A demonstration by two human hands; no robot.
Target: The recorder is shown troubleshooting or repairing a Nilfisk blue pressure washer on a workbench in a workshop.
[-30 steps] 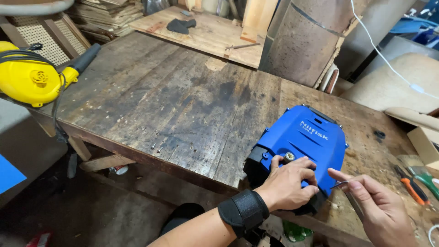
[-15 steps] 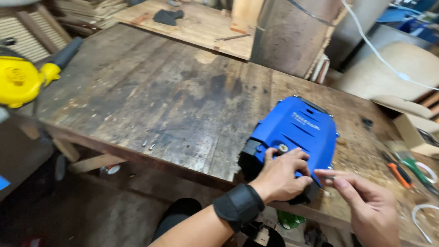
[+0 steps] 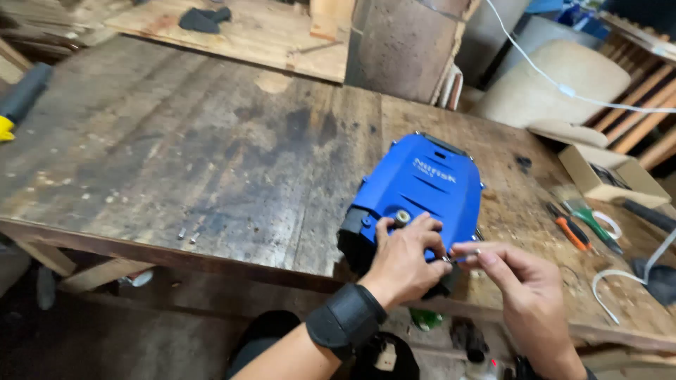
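Left hand [image 3: 407,255] palm down, fingers curled and spread, wrist wrapped in a black band, forearm rising from the lower left. Right hand [image 3: 522,280] just beside it, thumb and forefinger pinched together, tips pointing left, other fingers loosely bent.

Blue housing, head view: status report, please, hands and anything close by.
Left hand pressed on blue housing at the bench edge. Right hand pinching a small metal part beside it. Screwdrivers lie to the right, apart.
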